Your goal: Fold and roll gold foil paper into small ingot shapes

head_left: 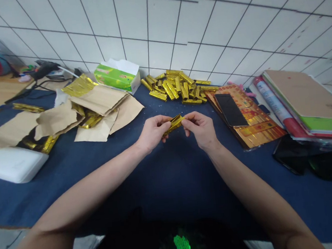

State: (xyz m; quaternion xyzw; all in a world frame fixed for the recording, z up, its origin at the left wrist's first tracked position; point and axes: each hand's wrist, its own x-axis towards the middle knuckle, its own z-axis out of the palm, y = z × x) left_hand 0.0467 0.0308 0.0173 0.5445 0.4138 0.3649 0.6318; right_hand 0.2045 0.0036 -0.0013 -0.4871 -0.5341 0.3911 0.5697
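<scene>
Between my two hands is a folded piece of gold foil paper [175,123], long and narrow with an opening along its upper side. My left hand [155,131] pinches its left end between thumb and fingers. At the other end, my right hand [200,128] grips it the same way. Just beyond lies a pile of gold folded paper bars [177,87] against the wall. Some of the fingers are hidden behind the foil and the palms.
Torn brown paper [56,119] with gold foil sheets, a green tissue box [117,76] and a white case [14,164] stand to the left. On the right are a black phone [231,109] on a gold-red packet [259,121] and stacked notebooks [312,91]. A tiled wall [132,18] bounds the back.
</scene>
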